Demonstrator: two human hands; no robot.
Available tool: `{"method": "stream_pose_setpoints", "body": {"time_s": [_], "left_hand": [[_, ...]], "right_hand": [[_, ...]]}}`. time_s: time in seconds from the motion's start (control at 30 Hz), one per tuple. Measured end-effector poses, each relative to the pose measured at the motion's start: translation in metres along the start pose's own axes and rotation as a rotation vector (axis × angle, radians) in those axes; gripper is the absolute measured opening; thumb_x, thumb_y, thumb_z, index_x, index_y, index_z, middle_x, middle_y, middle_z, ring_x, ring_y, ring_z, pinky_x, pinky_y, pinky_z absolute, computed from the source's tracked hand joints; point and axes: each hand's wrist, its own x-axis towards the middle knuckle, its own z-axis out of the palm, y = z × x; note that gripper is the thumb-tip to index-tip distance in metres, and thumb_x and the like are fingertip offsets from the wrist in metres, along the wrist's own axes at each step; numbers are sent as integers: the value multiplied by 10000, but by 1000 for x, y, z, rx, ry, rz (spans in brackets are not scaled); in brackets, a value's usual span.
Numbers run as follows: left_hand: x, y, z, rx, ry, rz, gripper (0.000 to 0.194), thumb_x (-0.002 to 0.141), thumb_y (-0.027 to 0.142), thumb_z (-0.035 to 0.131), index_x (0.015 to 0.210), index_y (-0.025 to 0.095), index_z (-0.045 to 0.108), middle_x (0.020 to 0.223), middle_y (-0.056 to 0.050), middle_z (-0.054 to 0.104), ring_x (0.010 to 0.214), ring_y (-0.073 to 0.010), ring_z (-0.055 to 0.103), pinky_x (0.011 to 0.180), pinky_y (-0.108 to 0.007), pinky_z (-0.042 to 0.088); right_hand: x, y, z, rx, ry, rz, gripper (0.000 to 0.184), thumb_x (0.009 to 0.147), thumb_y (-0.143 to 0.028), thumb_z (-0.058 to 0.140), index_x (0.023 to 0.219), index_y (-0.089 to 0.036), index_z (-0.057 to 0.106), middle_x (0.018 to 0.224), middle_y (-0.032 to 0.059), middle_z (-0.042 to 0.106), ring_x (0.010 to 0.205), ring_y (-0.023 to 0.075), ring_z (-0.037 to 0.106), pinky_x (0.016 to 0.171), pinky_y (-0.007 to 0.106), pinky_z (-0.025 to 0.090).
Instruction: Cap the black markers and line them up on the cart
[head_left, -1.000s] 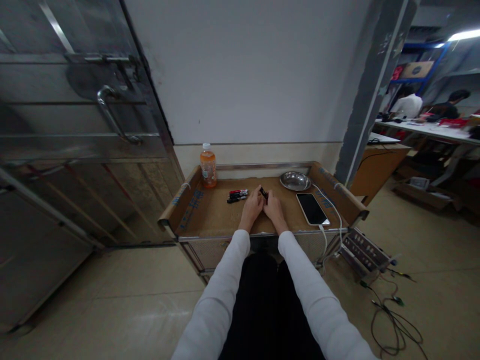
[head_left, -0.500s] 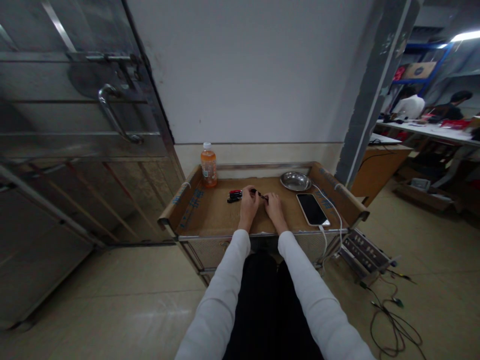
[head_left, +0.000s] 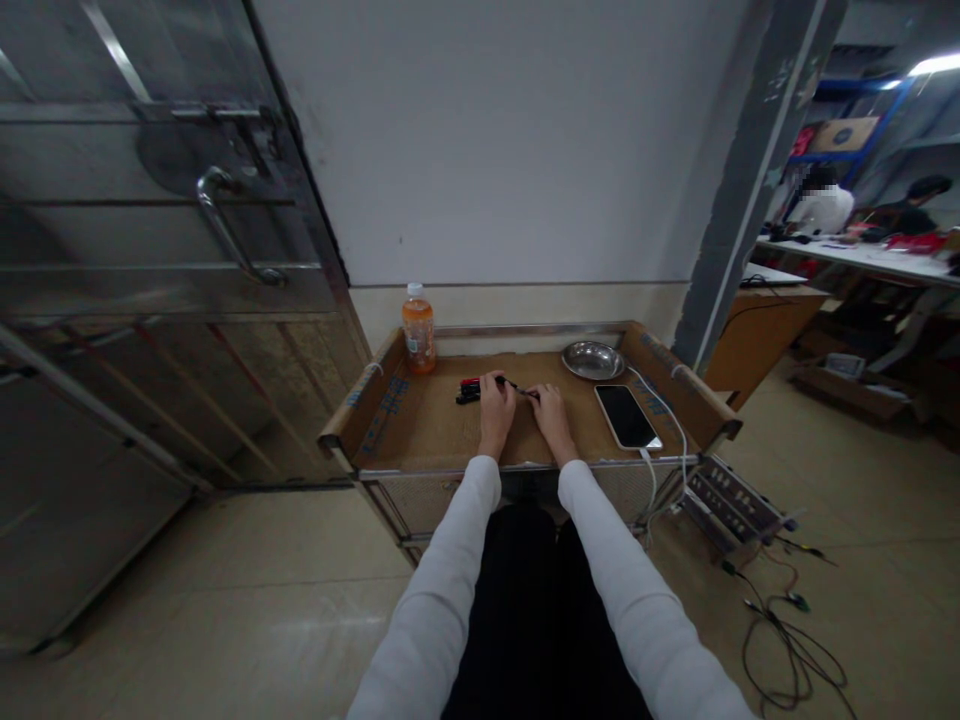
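Note:
Over the cardboard-lined cart top [head_left: 420, 430], my left hand [head_left: 495, 405] is closed around one end of a slim dark pen-like stick [head_left: 517, 387]. The fingertips of my right hand [head_left: 550, 412] pinch its other end, so the stick spans the gap between both hands. Its exact kind is too small to make out. Just left of my left hand lies a small group of black and red pen-like pieces [head_left: 469, 391], partly hidden by my fingers.
A bottle of orange drink [head_left: 418, 330] stands at the back left. On the right are a shiny metal bowl [head_left: 592, 361] and a phone [head_left: 628, 418] with a white cable [head_left: 667, 410]. Raised cardboard sides [head_left: 675, 385] edge the cart. People sit at a far table [head_left: 862, 255].
My hands have drawn slightly apart, with more of the dark stick showing between them. Other things on the cart stay in place; the camera view shifts a little.

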Motion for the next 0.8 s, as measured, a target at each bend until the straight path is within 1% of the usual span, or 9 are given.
{"method": "stream_pose_setpoints", "body": {"time_s": [0.23,0.3,0.43,0.53,0.6,0.67,0.73,0.8], "left_hand": [[0,2,-1,45,21,-20,163,851,87,434,992,163,468,1033,-112,514,990,-209,531,927,-391,440],[-1,0,1,62,-2,-25,158,847,80,428,980,159,461,1035,-117,509,990,-214,531,927,-400,444],[-2,-2,5,80,-89,-14,154,840,74,424,963,164,450,1026,-109,504,973,-213,541,908,-407,460],[-2,-1,5,87,-106,-19,156,839,76,422,964,166,446,1027,-110,506,971,-214,548,899,-409,465],[-1,1,3,93,-81,-25,155,838,74,419,960,167,446,1027,-112,511,984,-219,547,907,-412,461],[0,2,1,103,-30,-36,154,840,71,414,954,169,445,1037,-115,514,995,-222,543,918,-413,454],[1,3,-1,129,20,-55,152,845,70,406,956,167,444,1056,-121,513,1000,-222,539,924,-409,449],[1,4,-2,175,32,-74,144,858,78,399,968,157,447,1073,-130,512,1005,-221,540,920,-395,451]], "right_hand": [[-1,-1,-3,11,23,46,182,875,-144,463,888,-172,641,933,96,643,926,215,544,840,319,403],[-1,-1,-3,0,37,57,180,879,-153,461,890,-174,640,938,98,641,930,216,540,839,319,399],[-3,-2,-3,-22,39,67,193,880,-149,452,893,-174,644,932,95,641,912,211,540,828,312,396],[-3,-2,-4,-55,58,85,207,886,-148,443,907,-164,648,938,101,639,911,209,537,821,306,391],[-2,-3,-5,-96,74,107,225,896,-150,428,927,-153,651,949,109,636,909,211,534,817,304,385],[-2,-4,-6,-151,76,137,248,908,-149,412,946,-142,657,952,118,635,907,212,530,816,302,377],[-1,-5,-6,-206,56,161,269,920,-154,402,964,-131,666,955,128,634,907,212,526,818,301,369],[-1,-6,-5,-251,29,167,286,929,-164,396,982,-127,674,965,135,632,913,212,520,821,300,364]]}}
